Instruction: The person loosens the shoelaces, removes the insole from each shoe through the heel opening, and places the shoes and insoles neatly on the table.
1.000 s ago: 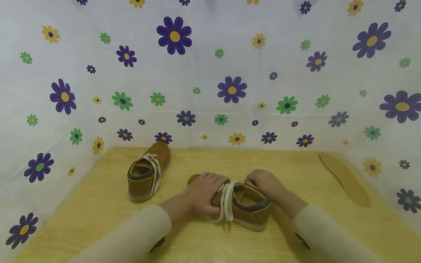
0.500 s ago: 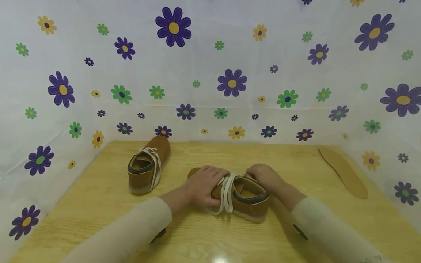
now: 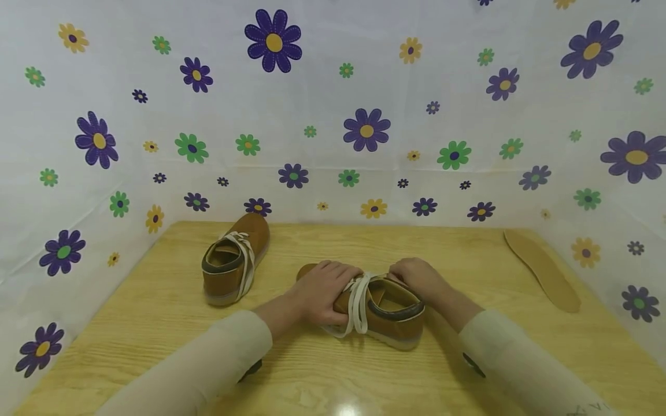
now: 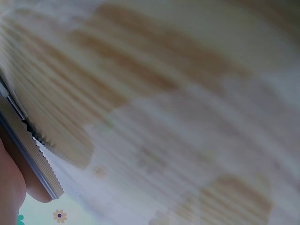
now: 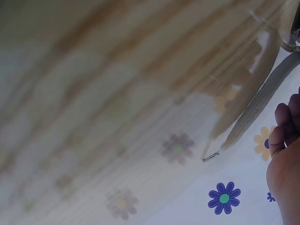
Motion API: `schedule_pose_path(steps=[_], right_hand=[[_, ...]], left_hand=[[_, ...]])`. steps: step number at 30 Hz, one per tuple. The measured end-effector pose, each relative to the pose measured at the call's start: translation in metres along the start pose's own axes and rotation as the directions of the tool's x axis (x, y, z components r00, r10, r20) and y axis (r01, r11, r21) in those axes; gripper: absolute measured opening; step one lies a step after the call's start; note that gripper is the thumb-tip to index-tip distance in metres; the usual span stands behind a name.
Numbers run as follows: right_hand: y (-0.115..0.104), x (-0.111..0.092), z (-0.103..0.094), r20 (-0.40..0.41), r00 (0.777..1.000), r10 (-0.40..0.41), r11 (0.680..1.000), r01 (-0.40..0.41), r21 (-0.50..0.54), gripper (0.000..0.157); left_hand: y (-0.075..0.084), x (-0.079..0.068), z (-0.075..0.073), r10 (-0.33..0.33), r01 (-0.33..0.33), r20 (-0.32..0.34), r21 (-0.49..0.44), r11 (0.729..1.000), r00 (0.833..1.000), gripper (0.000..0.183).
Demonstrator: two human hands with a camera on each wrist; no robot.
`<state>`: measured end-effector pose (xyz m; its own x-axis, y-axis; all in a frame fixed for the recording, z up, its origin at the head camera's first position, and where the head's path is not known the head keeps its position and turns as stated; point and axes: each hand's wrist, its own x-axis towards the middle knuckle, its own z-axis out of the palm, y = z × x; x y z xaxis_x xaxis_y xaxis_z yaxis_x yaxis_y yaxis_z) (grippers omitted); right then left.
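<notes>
A brown low shoe (image 3: 392,329) with untied white laces lies on the wooden table, toe to the left and opening toward me. My left hand (image 3: 319,292) grips its front part from above, thumb on the near side. The left wrist view shows the ridged sole edge (image 4: 37,164) beside the hand (image 4: 10,187). At the far side of the opening, my right hand (image 3: 421,280) has curled fingers, with a white shoelace (image 3: 378,275) running to them; its fingertips are hidden. In the right wrist view, lace (image 5: 267,96) hangs near the curled hand (image 5: 286,164).
A matching brown shoe (image 3: 229,286) stands at the left, its white laces hanging over the side. A flat tan insole (image 3: 543,271) lies at the right on the wooden table (image 3: 322,375). White flower-patterned cloth (image 3: 307,98) encloses the back and sides.
The head view has shifted slightly, so everything appears higher. Both hands keep their places on the shoe, with little visible motion.
</notes>
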<state>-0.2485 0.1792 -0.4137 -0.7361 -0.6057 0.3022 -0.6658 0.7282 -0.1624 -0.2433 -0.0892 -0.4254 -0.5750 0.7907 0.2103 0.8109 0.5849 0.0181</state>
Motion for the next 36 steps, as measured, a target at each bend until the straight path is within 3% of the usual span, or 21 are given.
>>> schedule_pose_path(steps=[15,36], right_hand=[[0.0015,0.0024,0.0012,0.015,0.999,0.034,0.999,-0.034,0.031,0.032],[-0.0006,0.0033,-0.0007,0.071,0.995,0.067,0.993,-0.074,0.091,0.028]], left_hand=[[0.0005,-0.0014,-0.0008,0.013,-0.013,-0.021,-0.009,1.000,1.000,0.090],[-0.0012,-0.0012,-0.0027,0.017,-0.016,-0.020,0.004,1.000,1.000,0.088]])
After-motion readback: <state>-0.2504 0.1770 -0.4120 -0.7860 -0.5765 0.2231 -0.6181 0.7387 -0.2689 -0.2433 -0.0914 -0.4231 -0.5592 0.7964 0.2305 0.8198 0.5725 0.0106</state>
